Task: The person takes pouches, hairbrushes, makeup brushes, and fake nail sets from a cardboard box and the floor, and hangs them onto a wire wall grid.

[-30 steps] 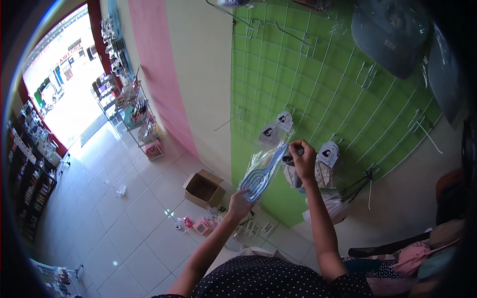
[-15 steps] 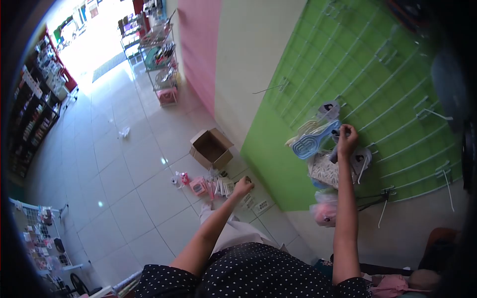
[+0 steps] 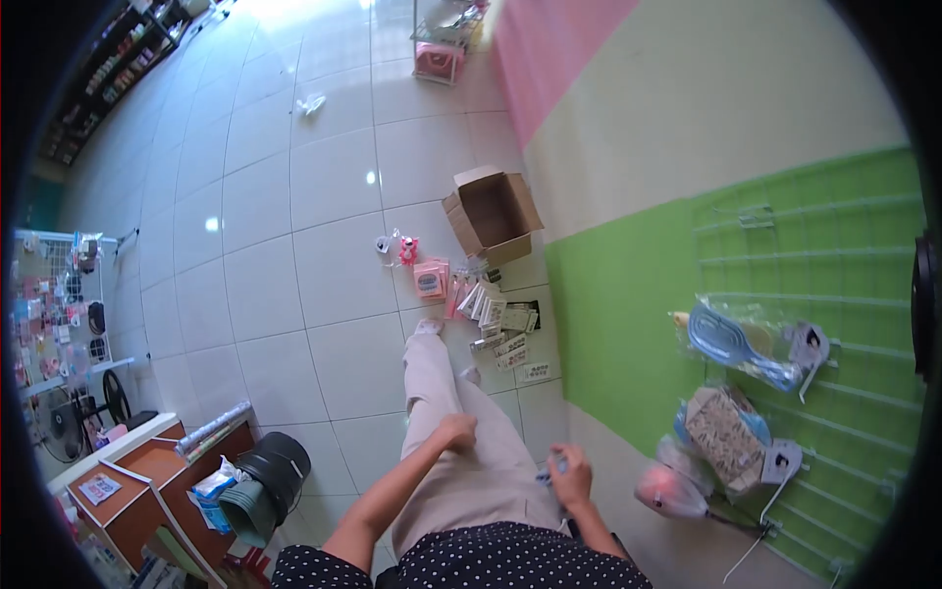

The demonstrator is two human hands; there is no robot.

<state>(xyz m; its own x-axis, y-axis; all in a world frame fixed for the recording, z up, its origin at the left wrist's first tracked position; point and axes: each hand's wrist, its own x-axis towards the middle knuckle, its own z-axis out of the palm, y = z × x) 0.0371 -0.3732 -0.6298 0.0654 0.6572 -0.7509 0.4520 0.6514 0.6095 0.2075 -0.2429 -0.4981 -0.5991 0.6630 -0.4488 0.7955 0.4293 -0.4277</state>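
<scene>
Both hands (image 3: 514,450) low, forearms bent.

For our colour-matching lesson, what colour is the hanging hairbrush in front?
The hairbrush is light blue, seen best in the head view.

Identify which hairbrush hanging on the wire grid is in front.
The blue hairbrush, with curved slots in its head. It partly covers the yellowish one, which shows only in part behind it.

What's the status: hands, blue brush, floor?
Left hand over thigh, curled, contents unseen. Right hand by hip, grip unclear. Blue brush hung on wall grid, untouched. Open carton, pink packets on floor ahead.
</scene>
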